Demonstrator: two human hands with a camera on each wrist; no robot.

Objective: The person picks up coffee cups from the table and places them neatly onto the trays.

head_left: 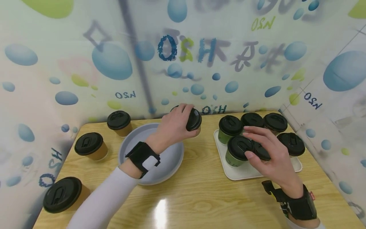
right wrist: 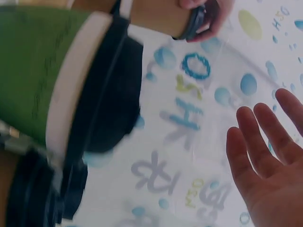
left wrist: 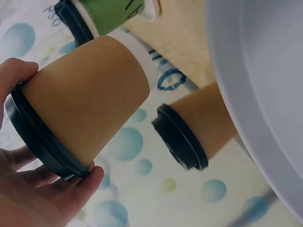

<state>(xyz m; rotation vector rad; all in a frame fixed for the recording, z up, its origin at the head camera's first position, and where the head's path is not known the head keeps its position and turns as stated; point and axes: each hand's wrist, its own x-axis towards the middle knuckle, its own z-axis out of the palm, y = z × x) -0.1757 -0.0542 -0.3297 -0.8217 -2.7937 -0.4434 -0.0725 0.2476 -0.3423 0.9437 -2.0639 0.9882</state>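
My left hand (head_left: 175,125) grips a brown paper coffee cup (left wrist: 90,94) by its black lid, fingers and thumb round the rim. It is held past the right rim of a grey round basin (head_left: 168,162). In the left wrist view another brown lidded cup (left wrist: 203,125) shows beyond it, beside the basin. My right hand (head_left: 274,156), fingers apart and slightly bent, hovers over a white tray (head_left: 240,173) of several black-lidded cups. Nearest its thumb is a green cup (head_left: 235,160). The right wrist view shows this palm (right wrist: 279,189) holding nothing, apart from a green cup (right wrist: 38,71).
Three brown cups with black lids stand left of the basin: one at the back (head_left: 119,122), one in the middle (head_left: 91,146) and one near the front (head_left: 65,194). A patterned curtain (head_left: 200,76) rises right behind the wooden table (head_left: 200,194).
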